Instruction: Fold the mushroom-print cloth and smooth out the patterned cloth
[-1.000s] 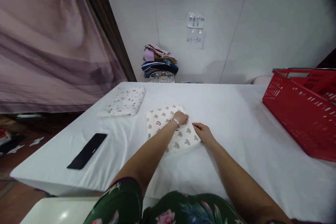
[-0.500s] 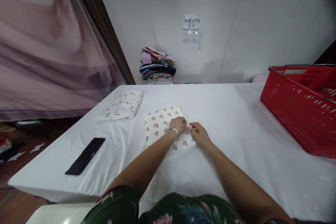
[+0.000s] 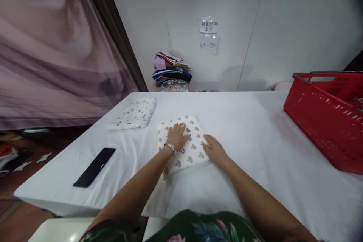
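A folded white cloth [image 3: 191, 156] with grey-beige mushroom prints and a few blue and red ones lies flat before me on the table. My left hand [image 3: 177, 137], a silver bracelet at its wrist, rests palm down on the cloth's left middle with fingers spread. At the cloth's right edge, my right hand [image 3: 215, 150] has its thumb over the border and its other fingers bent alongside, taking hold of the edge. The undersides of those fingers are hidden.
Another folded white printed cloth [image 3: 133, 113] lies at the table's back left. Nearer is a black phone-like slab [image 3: 95, 167]. A red plastic basket [image 3: 323, 121] stands on the right. Beyond the white-covered table [image 3: 255, 181], folded fabrics [image 3: 172, 73] are stacked against the wall.
My left hand has moved left from the cloth's right part and opened from a closed grip to lie flat. The right hand stays at the right edge. The cloth's front edge looks straighter.
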Demonstrator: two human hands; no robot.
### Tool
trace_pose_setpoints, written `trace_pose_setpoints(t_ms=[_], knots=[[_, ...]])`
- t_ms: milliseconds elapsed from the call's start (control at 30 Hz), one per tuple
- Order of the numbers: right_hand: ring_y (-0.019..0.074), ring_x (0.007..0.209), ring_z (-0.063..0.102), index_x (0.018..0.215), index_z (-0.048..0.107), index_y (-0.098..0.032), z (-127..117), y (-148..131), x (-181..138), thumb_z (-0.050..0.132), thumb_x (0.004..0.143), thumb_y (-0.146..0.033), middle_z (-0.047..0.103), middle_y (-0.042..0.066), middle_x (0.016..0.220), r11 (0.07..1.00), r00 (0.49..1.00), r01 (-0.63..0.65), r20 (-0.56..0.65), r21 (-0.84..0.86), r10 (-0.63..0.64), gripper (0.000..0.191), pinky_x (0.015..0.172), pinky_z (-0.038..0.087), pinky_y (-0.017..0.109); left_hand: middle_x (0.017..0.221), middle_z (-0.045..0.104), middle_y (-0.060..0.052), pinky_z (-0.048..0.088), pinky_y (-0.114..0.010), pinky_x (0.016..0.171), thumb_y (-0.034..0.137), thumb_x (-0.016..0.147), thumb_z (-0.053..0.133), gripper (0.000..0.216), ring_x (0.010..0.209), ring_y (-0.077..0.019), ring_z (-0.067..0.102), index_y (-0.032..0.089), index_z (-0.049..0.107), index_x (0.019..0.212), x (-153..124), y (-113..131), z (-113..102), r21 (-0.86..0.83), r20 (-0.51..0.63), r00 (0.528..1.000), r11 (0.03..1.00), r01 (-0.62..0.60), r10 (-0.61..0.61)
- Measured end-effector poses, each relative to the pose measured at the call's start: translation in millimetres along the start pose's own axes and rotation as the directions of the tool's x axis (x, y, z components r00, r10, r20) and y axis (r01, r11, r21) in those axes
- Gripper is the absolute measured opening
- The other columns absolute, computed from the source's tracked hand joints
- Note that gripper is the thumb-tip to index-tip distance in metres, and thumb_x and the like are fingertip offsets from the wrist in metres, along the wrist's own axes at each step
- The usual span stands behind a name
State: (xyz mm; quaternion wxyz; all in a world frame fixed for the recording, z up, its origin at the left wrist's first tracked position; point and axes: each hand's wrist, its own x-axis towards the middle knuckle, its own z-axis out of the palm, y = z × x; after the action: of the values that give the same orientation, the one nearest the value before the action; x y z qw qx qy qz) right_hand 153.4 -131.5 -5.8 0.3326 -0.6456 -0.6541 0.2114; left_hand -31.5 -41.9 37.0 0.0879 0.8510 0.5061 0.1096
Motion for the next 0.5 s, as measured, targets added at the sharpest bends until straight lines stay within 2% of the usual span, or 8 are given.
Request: trace_pose_setpoints(t_ms=[67, 167, 233, 300, 400, 500], knots=[[0.0206, 0.12, 0.042, 0.127, 0.047, -0.018, -3.5, -3.2, -2.2, 0.04, 0.084, -0.027, 0.048, 0.009, 0.13, 0.998, 1.0, 0.02, 0.003, -0.056, -0.02, 0.045, 0.101, 0.033, 0.035, 0.145, 0.029, -0.007, 0.011, -0.052, 0.108, 0.048, 0.084, 0.042, 0.055, 0.135, -0.0272, 0.018, 0.023, 0.041, 0.132, -5.2, -4.2, 7.5, 0.052, 0.058, 0.998, 0.999, 0.008, -0.011], [0.0228, 0.122, 0.039, 0.126, 0.046, -0.017, -8.7, -14.3, -5.9, 0.038, 0.085, -0.027, 0.047, 0.011, 0.13, 0.986, 1.0, 0.029, -0.003, -0.163, -0.029, 0.043, 0.102, 0.029, 0.039, 0.147, 0.025, -0.007, 0.009, -0.053, 0.107, 0.051, 0.086, 0.032, 0.057, 0.136, -0.0268, 0.015, 0.023, 0.037, 0.135, -8.2, -3.1, 19.2, 0.089, 0.102, 0.995, 0.996, -0.01, 0.001], [0.026, 0.13, 0.028, 0.13, 0.042, -0.014, -9.9, -30.3, -6.0, 0.038, 0.086, -0.03, 0.038, 0.014, 0.138, 0.975, 0.999, 0.041, -0.012, -0.218, -0.044, 0.047, 0.106, 0.02, 0.044, 0.147, 0.024, -0.008, 0.008, -0.053, 0.107, 0.052, 0.087, 0.029, 0.058, 0.136, -0.0272, 0.013, 0.023, 0.035, 0.136, -8.0, -1.1, 23.2, 0.106, 0.096, 0.995, 0.994, -0.011, 0.0], [0.0263, 0.135, 0.016, 0.136, 0.033, -0.012, -7.4, -53.1, -0.6, 0.039, 0.087, -0.037, 0.026, 0.014, 0.145, 0.969, 0.993, 0.12, 0.016, -0.218, -0.119, 0.055, 0.108, 0.011, 0.045, 0.147, 0.023, -0.007, 0.008, -0.054, 0.107, 0.049, 0.087, 0.03, 0.057, 0.137, -0.0275, 0.012, 0.023, 0.033, 0.138, -7.6, 0.1, 23.8, 0.121, 0.101, 0.995, 0.993, -0.013, 0.001], [0.0222, 0.137, 0.008, 0.142, 0.022, -0.017, 3.2, -86.5, 21.1, 0.037, 0.087, -0.048, 0.018, 0.009, 0.148, 0.944, 0.952, 0.301, 0.102, -0.137, -0.289, 0.065, 0.109, 0.007, 0.042, 0.148, 0.02, -0.006, 0.006, -0.055, 0.107, 0.038, 0.084, 0.041, 0.058, 0.137, -0.0295, 0.008, 0.026, 0.029, 0.139, -8.1, 0.4, 21.3, 0.172, 0.133, 0.991, 0.984, -0.048, 0.025], [0.0223, 0.137, 0.01, 0.141, 0.024, -0.016, 16.3, -95.4, 52.9, 0.033, 0.087, -0.052, 0.019, 0.01, 0.148, 0.94, 0.942, 0.319, 0.151, -0.121, -0.3, 0.065, 0.109, 0.007, 0.041, 0.149, 0.019, -0.005, 0.002, -0.056, 0.106, 0.033, 0.08, 0.046, 0.061, 0.136, -0.0323, 0.006, 0.025, 0.03, 0.139, -9.9, 1.0, 18.9, 0.218, 0.119, 0.991, 0.972, -0.083, 0.058]])
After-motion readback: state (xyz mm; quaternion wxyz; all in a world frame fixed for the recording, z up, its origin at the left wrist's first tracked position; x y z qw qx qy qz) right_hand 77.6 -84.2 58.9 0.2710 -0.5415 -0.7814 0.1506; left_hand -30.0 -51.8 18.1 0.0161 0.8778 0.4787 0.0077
